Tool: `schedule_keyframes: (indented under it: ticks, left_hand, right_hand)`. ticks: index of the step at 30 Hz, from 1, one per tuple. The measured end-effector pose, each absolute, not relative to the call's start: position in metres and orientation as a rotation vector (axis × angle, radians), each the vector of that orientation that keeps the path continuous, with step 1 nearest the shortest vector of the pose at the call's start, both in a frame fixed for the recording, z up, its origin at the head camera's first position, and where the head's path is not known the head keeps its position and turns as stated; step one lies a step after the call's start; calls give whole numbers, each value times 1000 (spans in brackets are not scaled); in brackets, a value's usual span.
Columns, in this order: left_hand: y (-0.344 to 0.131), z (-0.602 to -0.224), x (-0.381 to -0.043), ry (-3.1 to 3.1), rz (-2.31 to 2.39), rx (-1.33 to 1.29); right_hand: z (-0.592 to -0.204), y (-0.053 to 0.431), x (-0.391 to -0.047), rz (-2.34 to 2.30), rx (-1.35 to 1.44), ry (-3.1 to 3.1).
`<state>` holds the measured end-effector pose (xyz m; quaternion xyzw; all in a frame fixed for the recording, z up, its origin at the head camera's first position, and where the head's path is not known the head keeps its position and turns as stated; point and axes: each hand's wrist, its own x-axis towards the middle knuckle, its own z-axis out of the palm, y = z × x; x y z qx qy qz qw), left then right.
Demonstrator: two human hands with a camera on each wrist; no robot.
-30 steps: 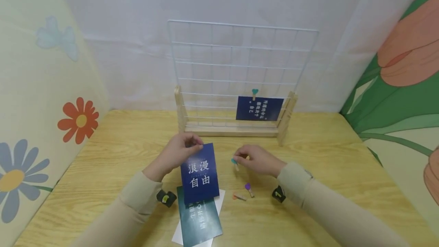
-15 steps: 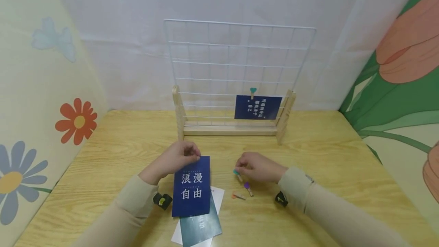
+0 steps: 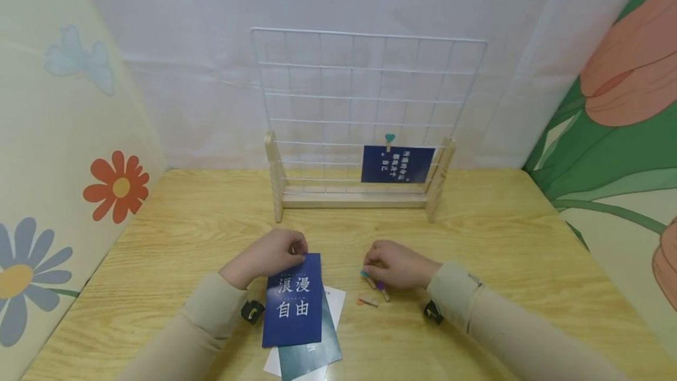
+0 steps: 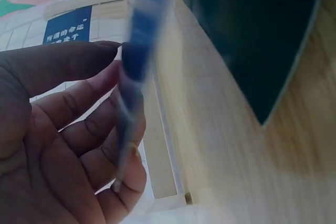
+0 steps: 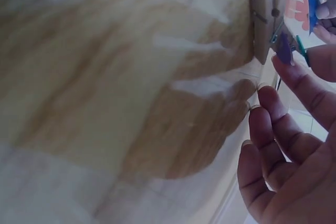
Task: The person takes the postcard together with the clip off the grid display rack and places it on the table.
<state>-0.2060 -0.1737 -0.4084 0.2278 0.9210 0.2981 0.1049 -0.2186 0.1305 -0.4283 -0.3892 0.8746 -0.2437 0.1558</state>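
My left hand (image 3: 299, 250) pinches the top edge of a blue card with white characters (image 3: 293, 301), which hangs over a dark teal card (image 3: 312, 354) lying on the table. In the left wrist view the blue card (image 4: 134, 66) shows edge-on between thumb and fingers (image 4: 89, 124). My right hand (image 3: 371, 267) is low over the table and pinches a small teal-headed wooden peg (image 3: 366, 276). A purple-headed peg (image 3: 382, 290) and an orange-headed peg (image 3: 366, 301) lie just beside it. The right wrist view is blurred and shows a wooden peg (image 5: 265, 22) by my fingertips (image 5: 273, 100).
A white wire grid (image 3: 365, 96) stands in a wooden base (image 3: 351, 200) at the back of the wooden table (image 3: 502, 240). A blue card (image 3: 396, 164) hangs on it from a teal heart peg (image 3: 389, 140). A white card (image 3: 334, 300) lies under the teal one. Flowered walls close both sides.
Both hands have come down and toward me. The blue card now hangs lower over the teal card, and the teal peg has come down beside the purple peg.
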Motion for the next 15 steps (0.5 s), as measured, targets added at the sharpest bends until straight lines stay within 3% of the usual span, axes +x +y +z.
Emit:
schedule_keyframes:
  ticks: [15]
  left_hand:
    - [-172, -414, -205, 2699, 709, 724]
  right_hand:
    - [-427, 132, -215, -650, -1055, 2506]
